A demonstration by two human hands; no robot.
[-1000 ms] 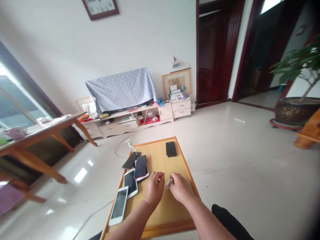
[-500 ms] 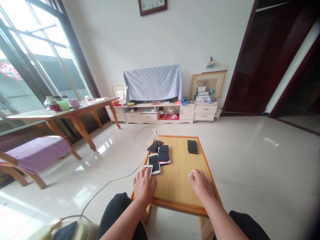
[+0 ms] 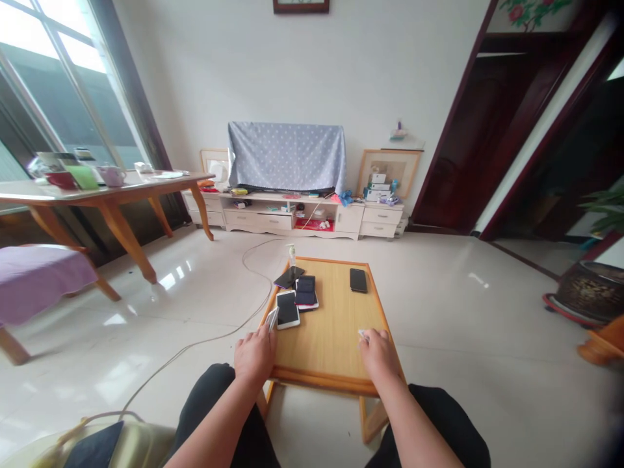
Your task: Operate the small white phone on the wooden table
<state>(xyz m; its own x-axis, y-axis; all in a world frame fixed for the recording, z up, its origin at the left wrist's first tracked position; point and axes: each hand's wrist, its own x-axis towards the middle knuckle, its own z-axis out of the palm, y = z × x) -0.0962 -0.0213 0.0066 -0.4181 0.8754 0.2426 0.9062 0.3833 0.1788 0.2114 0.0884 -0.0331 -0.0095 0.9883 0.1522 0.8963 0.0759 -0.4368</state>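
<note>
Seated view over a low wooden surface. The left hand rests at the near left corner, its fingers closed on a white phone that is tilted up on edge over the rim. The right hand lies at the near right edge, fingers curled loosely over a small pale object (too small to identify), which touches the top at the fingertips. Just beyond the tilted phone lies a second white phone, screen up. Touching its far right corner is a dark phone stacked on a white one, and a further dark phone sits at the far left corner, angled. A small pump bottle stands upright at the far left edge. A black phone lies alone near the far right corner, well apart from the others. A cable runs across the tiled floor to the left. Against the back wall stands a low white cabinet bearing something draped in a dotted blue cloth.
</note>
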